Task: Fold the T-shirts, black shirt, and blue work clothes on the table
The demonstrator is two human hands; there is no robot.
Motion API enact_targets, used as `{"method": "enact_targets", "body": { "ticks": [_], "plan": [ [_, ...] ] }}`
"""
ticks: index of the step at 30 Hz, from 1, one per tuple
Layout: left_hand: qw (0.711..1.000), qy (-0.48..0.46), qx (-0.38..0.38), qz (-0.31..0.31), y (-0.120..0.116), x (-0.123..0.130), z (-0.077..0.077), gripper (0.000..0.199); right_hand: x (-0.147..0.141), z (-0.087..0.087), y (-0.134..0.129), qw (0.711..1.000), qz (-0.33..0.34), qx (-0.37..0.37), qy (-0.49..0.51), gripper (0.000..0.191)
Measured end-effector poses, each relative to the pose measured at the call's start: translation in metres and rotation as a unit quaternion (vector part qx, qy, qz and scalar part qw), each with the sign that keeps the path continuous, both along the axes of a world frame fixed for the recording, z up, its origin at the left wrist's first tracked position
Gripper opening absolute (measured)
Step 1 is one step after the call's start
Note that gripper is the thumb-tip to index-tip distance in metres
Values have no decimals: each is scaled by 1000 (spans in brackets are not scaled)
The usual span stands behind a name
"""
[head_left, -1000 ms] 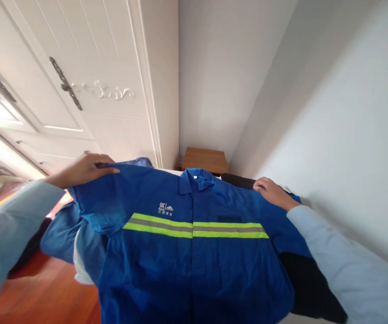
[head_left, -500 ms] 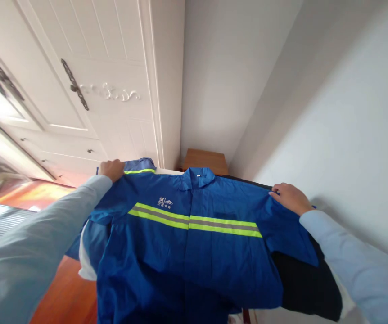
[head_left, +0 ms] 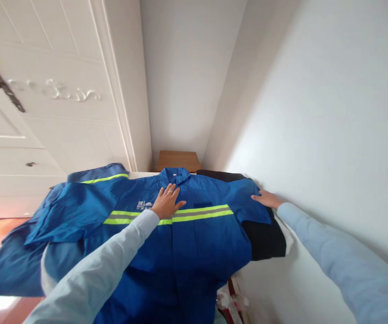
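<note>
A blue work shirt with yellow-and-grey reflective stripes lies spread out, front up and collar at the far end. My left hand rests with fingers spread on its chest, just below the collar and beside the white logo. At the end of the sleeve on the right, my right hand touches the fabric; its fingers are partly blurred, so a grip cannot be made out. Black cloth shows under that sleeve. Other blue clothing lies beneath the shirt on the left.
A white wardrobe stands at the left and back. Beyond the collar is a brown wooden surface. A pale wall runs along the right. Red and white items show low at the front.
My left hand has let go of the left sleeve and moved right onto the chest. The shirt now lies lower and flatter, and the view has shifted right.
</note>
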State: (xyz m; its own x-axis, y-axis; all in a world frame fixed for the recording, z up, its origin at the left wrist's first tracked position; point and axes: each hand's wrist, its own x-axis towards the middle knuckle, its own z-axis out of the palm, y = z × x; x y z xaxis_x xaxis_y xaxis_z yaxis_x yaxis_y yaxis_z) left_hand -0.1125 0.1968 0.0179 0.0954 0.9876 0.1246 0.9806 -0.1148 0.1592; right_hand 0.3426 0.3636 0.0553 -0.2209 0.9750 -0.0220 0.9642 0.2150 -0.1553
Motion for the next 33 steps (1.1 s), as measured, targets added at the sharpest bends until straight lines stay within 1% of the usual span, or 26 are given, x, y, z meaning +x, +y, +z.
{"method": "enact_targets", "body": {
  "ticks": [2,4,5,7,9,11,12,14,16,17,19,20,21,22,23,24,25,26,28,30,33],
  "plan": [
    [1000,-6,-10,5,2,8,-17,68,11,-1,-17,999,-41,-21,5,35],
    [1000,-4,-1,14,2,10,-29,69,16,-2,-33,996,-62,-41,40,38],
    [1000,-1,5,16,1,10,-32,69,16,-1,-42,993,-76,-58,75,40],
    [1000,4,15,17,0,8,-34,69,11,1,-57,975,-127,-111,144,40],
    [1000,9,15,17,0,8,-34,69,3,8,-69,957,-176,-154,170,40],
    [1000,13,16,19,-1,8,-32,69,-4,20,-74,952,-199,-166,162,39],
    [1000,14,16,19,-1,9,-31,69,-7,28,-74,955,-198,-159,156,37],
    [1000,14,14,18,-1,9,-30,70,-14,47,-73,963,-184,-133,146,30],
    [1000,12,10,19,-1,10,-29,70,-27,65,-75,971,-169,-99,136,21],
    [1000,11,10,19,-1,10,-29,70,-39,72,-80,975,-157,-75,135,17],
    [1000,8,11,20,-1,10,-29,69,-72,78,-100,985,-84,-37,145,19],
    [1000,7,12,20,-1,10,-29,69,-92,77,-115,987,-1,-13,158,26],
    [1000,6,14,21,-1,10,-30,69,-114,73,-133,978,121,-36,164,38],
    [1000,4,15,21,-1,10,-30,69,-135,67,-151,954,237,-91,162,58],
    [1000,2,17,23,-1,10,-30,69,-155,59,-169,924,321,-147,148,77],
    [1000,-2,20,22,-2,10,-30,68,-172,51,-185,909,360,-160,133,83],
    [1000,-7,23,20,-2,9,-30,67,-185,42,-198,902,384,-157,119,84],
    [1000,-11,23,18,-3,9,-30,67,-194,34,-207,904,390,-140,108,81],
    [1000,-18,20,14,-3,9,-30,65,-197,19,-217,916,381,-75,95,69],
    [1000,-21,18,15,-2,8,-31,65,-186,6,-217,926,368,-1,82,64],
    [999,-31,20,17,-1,8,-32,64,-153,-11,-213,933,341,111,34,66]
  ]
}}
